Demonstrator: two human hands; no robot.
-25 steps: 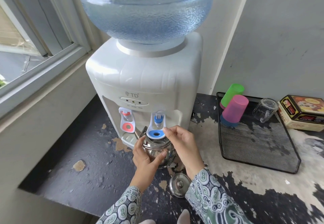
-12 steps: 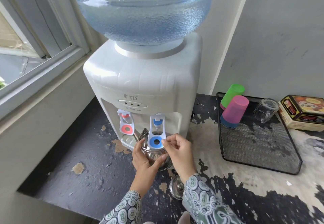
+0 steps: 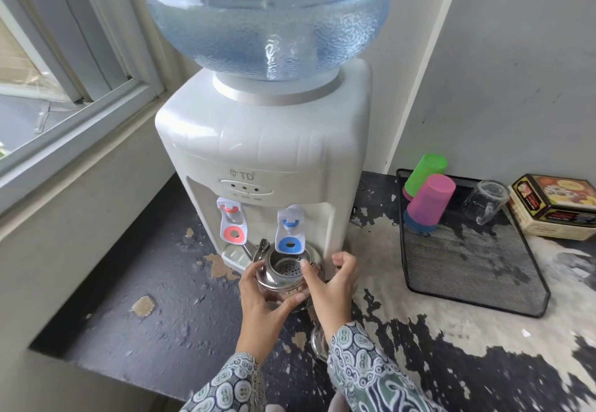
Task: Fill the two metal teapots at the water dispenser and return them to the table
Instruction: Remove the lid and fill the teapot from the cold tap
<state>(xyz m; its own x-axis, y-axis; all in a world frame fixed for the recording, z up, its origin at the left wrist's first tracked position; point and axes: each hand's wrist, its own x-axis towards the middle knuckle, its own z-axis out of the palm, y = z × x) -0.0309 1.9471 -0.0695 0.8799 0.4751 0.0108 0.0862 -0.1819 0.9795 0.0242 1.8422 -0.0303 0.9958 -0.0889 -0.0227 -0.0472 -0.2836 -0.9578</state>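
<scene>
Since the earlier frame the right hand (image 3: pixel 335 279) has left the blue tap (image 3: pixel 290 234) and now rests on the metal teapot (image 3: pixel 283 274), thumb on its rim, other fingers curled and empty. The left hand (image 3: pixel 261 295) cups the body, keeping the open mouth under the tap. The lid (image 3: pixel 319 340) lies on the worktop (image 3: pixel 161 308), behind the right wrist.

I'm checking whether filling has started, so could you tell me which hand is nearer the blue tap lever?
Right. The right hand is just below and right of the blue tap lever, not touching it. The left hand is lower, holding the metal teapot.
</scene>
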